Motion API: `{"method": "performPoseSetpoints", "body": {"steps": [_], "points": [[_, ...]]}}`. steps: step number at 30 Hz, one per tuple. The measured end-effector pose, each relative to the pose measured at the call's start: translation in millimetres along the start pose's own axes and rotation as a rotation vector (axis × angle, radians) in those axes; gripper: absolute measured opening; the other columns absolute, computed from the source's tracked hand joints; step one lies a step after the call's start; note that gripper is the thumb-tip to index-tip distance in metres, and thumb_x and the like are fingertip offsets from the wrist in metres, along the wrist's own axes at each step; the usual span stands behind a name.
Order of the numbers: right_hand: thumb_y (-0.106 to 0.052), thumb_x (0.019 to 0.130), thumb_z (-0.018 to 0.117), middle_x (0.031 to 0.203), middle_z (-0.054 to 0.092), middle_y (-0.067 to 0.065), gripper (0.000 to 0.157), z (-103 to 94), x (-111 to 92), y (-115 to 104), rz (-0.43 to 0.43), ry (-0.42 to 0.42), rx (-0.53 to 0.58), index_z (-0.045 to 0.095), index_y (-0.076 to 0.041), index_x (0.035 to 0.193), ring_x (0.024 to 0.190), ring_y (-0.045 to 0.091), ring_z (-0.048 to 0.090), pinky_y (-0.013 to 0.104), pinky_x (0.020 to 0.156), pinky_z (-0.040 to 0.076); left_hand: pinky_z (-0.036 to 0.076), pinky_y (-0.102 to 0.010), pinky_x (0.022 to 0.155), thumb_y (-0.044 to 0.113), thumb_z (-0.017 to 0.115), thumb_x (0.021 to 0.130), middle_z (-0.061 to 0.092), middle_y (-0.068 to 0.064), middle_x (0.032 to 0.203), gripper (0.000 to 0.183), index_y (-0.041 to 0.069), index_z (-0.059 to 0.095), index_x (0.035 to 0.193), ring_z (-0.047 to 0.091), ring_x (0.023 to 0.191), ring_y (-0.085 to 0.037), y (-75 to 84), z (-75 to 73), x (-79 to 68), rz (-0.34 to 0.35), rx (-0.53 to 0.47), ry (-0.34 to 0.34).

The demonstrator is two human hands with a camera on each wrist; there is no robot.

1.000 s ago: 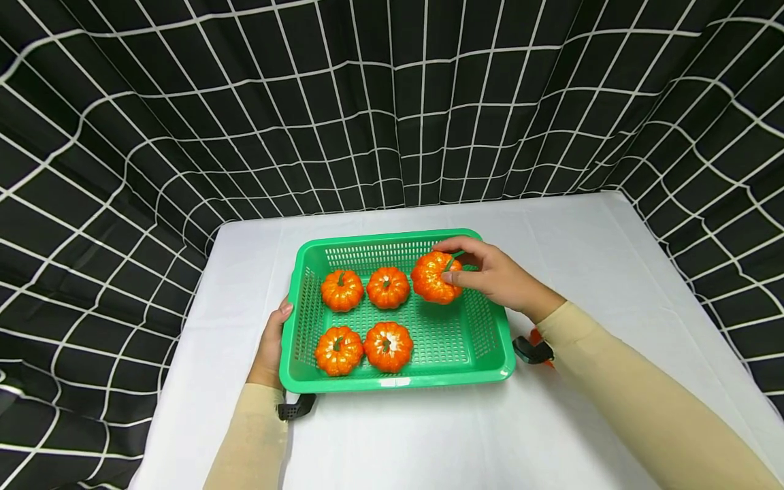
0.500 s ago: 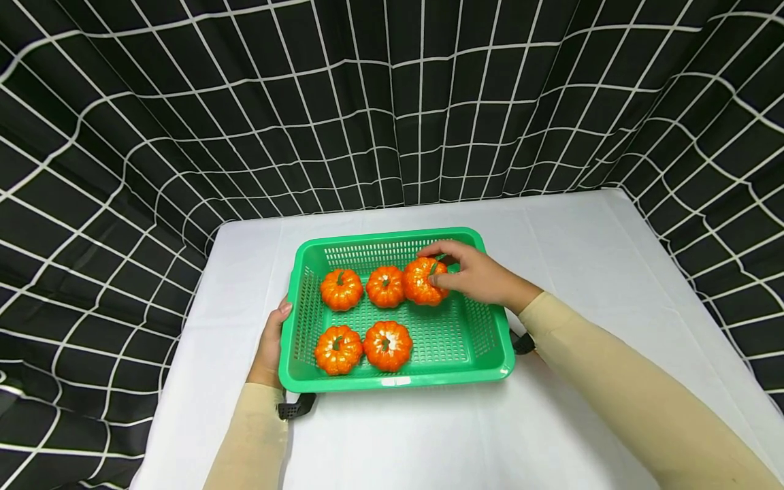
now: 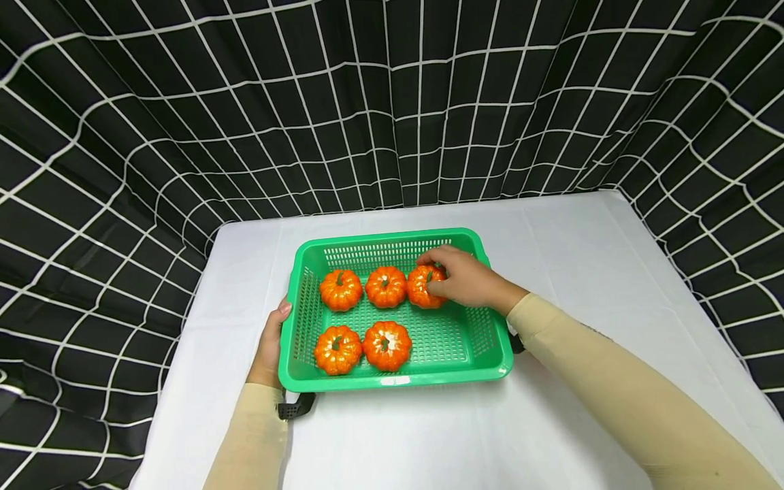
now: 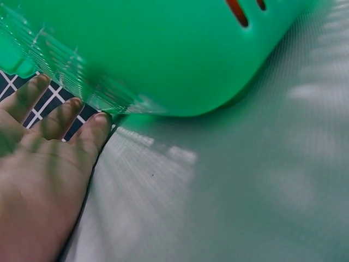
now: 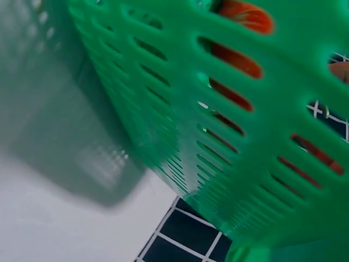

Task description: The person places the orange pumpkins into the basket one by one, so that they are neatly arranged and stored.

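A green plastic basket (image 3: pixel 395 382) with slotted walls stands on the white-covered table. Inside it lie several small orange pumpkins, two in the near row and three in the far row. My right hand (image 3: pixel 468 278) reaches over the right side and grips the rightmost far pumpkin (image 3: pixel 421 289) between thumb and fingers, low in the basket beside the middle pumpkin (image 3: pixel 386 287). My left hand (image 3: pixel 267 345) rests against the basket's left side; in the left wrist view its fingers (image 4: pixel 90 134) lie fairly straight beside the wall. The right wrist view shows mostly the basket's slotted wall (image 5: pixel 180 114).
The other pumpkins are at the far left (image 3: pixel 341 290), near left (image 3: pixel 338 350) and near middle (image 3: pixel 387 346). A white cloth covers the table (image 3: pixel 588 265). Black curtains with a white grid (image 3: pixel 343 102) enclose its back and sides.
My right hand has moved left and lowered the pumpkin beside the middle one in the far row. The left hand and the basket have stayed nearly still.
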State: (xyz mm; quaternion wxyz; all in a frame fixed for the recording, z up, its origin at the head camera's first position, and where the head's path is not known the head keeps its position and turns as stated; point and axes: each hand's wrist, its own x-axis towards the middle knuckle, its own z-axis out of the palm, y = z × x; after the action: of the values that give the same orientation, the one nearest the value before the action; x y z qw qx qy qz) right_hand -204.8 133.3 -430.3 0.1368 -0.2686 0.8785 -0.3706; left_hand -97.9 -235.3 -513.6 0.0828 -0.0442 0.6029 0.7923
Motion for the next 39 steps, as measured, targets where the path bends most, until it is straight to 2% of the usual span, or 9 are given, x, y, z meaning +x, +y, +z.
{"method": "performPoseSetpoints", "body": {"steps": [12, 18, 22, 26, 28, 35, 39], "points": [[-0.006, 0.096, 0.07, 0.14, 0.062, 0.02, 0.046, 1.9, 3.5, -4.7, 0.048, -0.027, -0.087, 0.065, 0.004, 0.141, 0.129, 0.036, 0.055, 0.054, 0.109, 0.046, 0.033, -0.047, 0.117, 0.043, 0.03, 0.107, 0.023, -0.004, 0.177, 0.073, 0.033, 0.015, 0.177, 0.032, 0.151, -0.032, -2.8, -2.5, 2.5, -0.002, 0.005, -0.003], [-0.005, 0.098, 0.072, 0.136, 0.063, 0.02, 0.043, 4.9, 6.0, -5.2, 0.062, -0.032, -0.138, 0.066, 0.005, 0.139, 0.126, 0.036, 0.057, 0.053, 0.109, 0.046, 0.033, -0.046, 0.117, 0.044, 0.028, 0.107, 0.023, -0.005, 0.177, 0.072, 0.033, 0.014, 0.177, 0.031, 0.151, -0.033, -2.2, -1.8, 2.4, 0.008, 0.016, -0.011], [-0.005, 0.098, 0.071, 0.137, 0.062, 0.02, 0.044, 5.6, 5.8, -4.4, 0.08, -0.034, -0.135, 0.065, 0.005, 0.141, 0.121, 0.034, 0.058, 0.051, 0.105, 0.048, 0.028, -0.05, 0.12, 0.044, 0.029, 0.107, 0.02, -0.004, 0.178, 0.073, 0.031, 0.013, 0.178, 0.028, 0.154, -0.032, -1.7, -1.1, 2.1, 0.017, 0.034, -0.006], [-0.007, 0.098, 0.072, 0.142, 0.06, 0.022, 0.046, 6.1, 5.3, -4.0, 0.094, -0.028, -0.118, 0.064, 0.003, 0.143, 0.12, 0.034, 0.058, 0.051, 0.104, 0.049, 0.022, -0.055, 0.123, 0.043, 0.029, 0.106, 0.017, -0.005, 0.179, 0.075, 0.03, 0.011, 0.178, 0.023, 0.157, -0.033, -1.8, -0.6, 1.5, 0.024, 0.041, -0.001], [-0.008, 0.099, 0.073, 0.145, 0.059, 0.022, 0.047, 6.7, 5.4, -4.0, 0.09, -0.019, -0.109, 0.063, 0.003, 0.143, 0.123, 0.035, 0.057, 0.052, 0.106, 0.048, 0.023, -0.056, 0.123, 0.043, 0.03, 0.106, 0.018, -0.004, 0.179, 0.074, 0.03, 0.012, 0.178, 0.025, 0.157, -0.032, -1.9, -0.5, 0.6, 0.015, 0.029, 0.003], [-0.012, 0.101, 0.072, 0.148, 0.057, 0.019, 0.048, 5.1, 3.4, -3.5, 0.092, 0.021, -0.022, 0.062, 0.001, 0.146, 0.123, 0.036, 0.059, 0.053, 0.104, 0.05, 0.029, -0.05, 0.12, 0.045, 0.03, 0.108, 0.026, -0.002, 0.176, 0.071, 0.033, 0.017, 0.177, 0.033, 0.153, -0.031, -1.7, -0.8, -0.5, -0.01, 0.001, 0.016], [-0.015, 0.104, 0.072, 0.149, 0.057, 0.015, 0.046, 1.4, 1.4, 0.5, 0.072, 0.071, 0.066, 0.062, -0.002, 0.147, 0.13, 0.041, 0.056, 0.057, 0.107, 0.047, 0.03, -0.049, 0.119, 0.046, 0.032, 0.107, 0.027, -0.002, 0.176, 0.072, 0.033, 0.017, 0.177, 0.033, 0.152, -0.03, -1.1, -0.2, 0.9, -0.016, 0.001, 0.016]]}}
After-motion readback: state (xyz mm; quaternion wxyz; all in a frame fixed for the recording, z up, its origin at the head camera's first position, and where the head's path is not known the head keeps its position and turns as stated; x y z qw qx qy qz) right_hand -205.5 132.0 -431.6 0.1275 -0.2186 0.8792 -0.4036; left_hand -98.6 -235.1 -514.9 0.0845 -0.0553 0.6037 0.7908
